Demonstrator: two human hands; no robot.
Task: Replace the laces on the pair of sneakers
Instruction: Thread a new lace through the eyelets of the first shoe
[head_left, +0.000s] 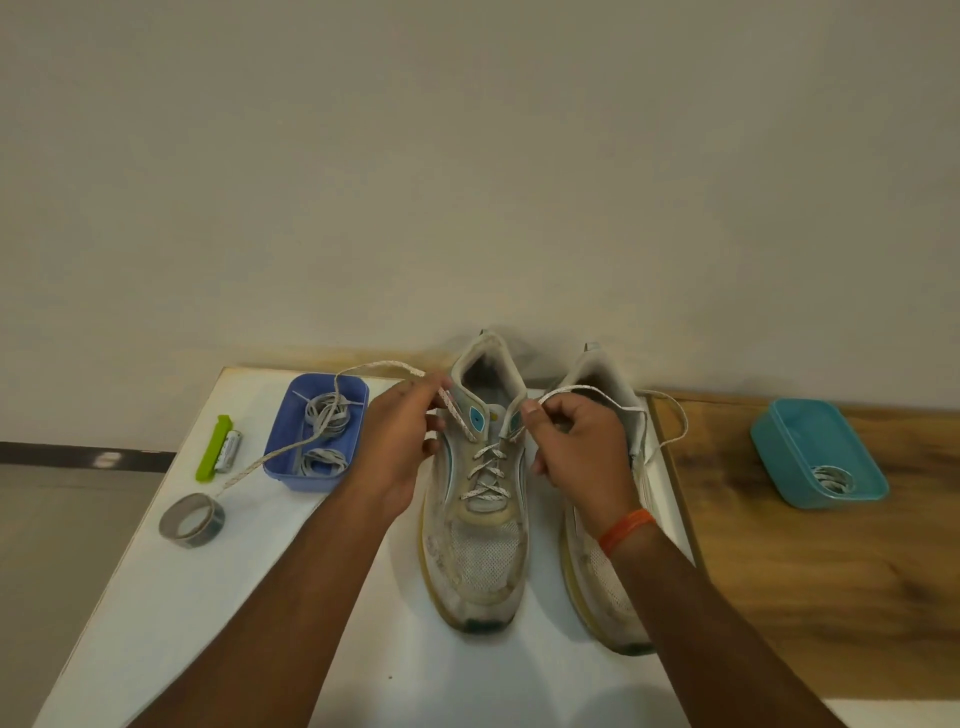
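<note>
Two worn white sneakers stand side by side on a white board, toes toward me. The left sneaker (475, 540) has a white speckled lace (485, 470) crossed through its eyelets. My left hand (397, 447) pinches one lace end at the shoe's upper left eyelet; the free length loops back over the blue tray and trails to the left. My right hand (576, 447) pinches the other end at the upper right eyelet, and that length runs over the right sneaker (605, 571), which my right arm partly hides.
A blue tray (280, 452) holding coiled grey laces stands left of the shoes. A green clip (213, 447), a battery (229, 449) and a tape roll (191, 519) lie further left. A teal tray (789, 441) with one coiled lace sits on the wooden table (810, 582) at right.
</note>
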